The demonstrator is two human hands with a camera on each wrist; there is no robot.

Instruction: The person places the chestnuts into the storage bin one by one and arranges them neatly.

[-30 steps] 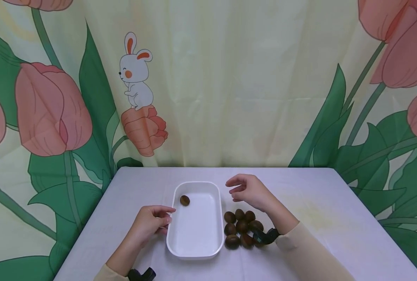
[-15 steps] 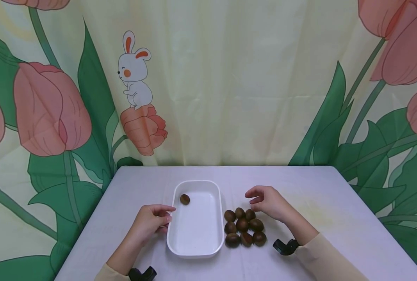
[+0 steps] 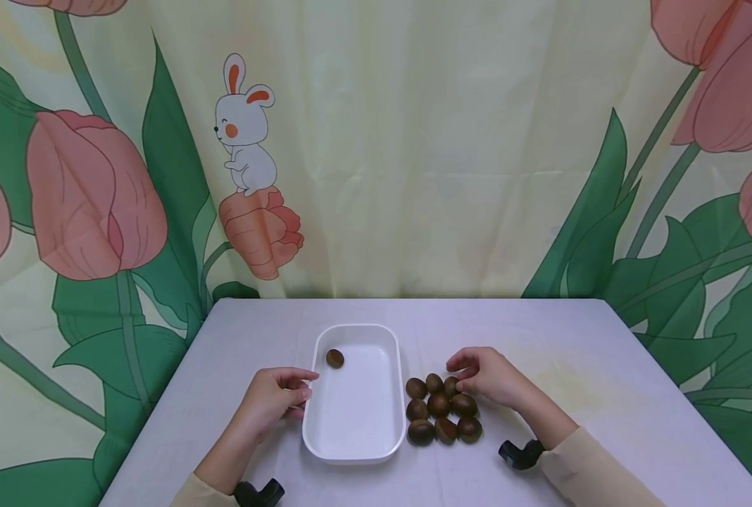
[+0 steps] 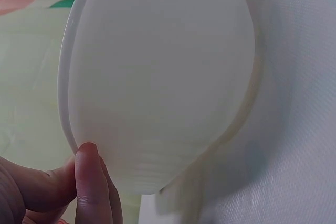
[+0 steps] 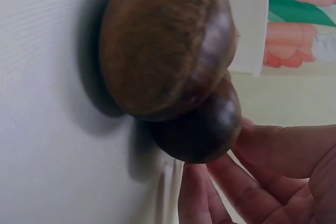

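Observation:
A white rectangular tray (image 3: 355, 422) lies on the table with one brown chestnut (image 3: 334, 359) near its back left corner. My left hand (image 3: 274, 401) holds the tray's left rim between thumb and fingers; in the left wrist view, fingers (image 4: 93, 182) press at the rim and outer wall. Right of the tray sits a group of several chestnuts (image 3: 438, 405) in rough rows. At the back right chestnut (image 3: 451, 386) is my right hand (image 3: 490, 377). The right wrist view shows its thumb and fingertips pinching that dark chestnut (image 5: 202, 129), behind a larger chestnut (image 5: 163, 45).
The table (image 3: 579, 408) has a white cloth with a faint yellowish patch at the right. Behind it hangs a curtain (image 3: 414, 176) printed with tulips and a rabbit. Black wrist cameras (image 3: 520, 455) sit on both wrists.
My right hand has moved from beside the tray's back right corner, rightward and toward me, down to the back right chestnut. The left hand has stayed at the tray's rim.

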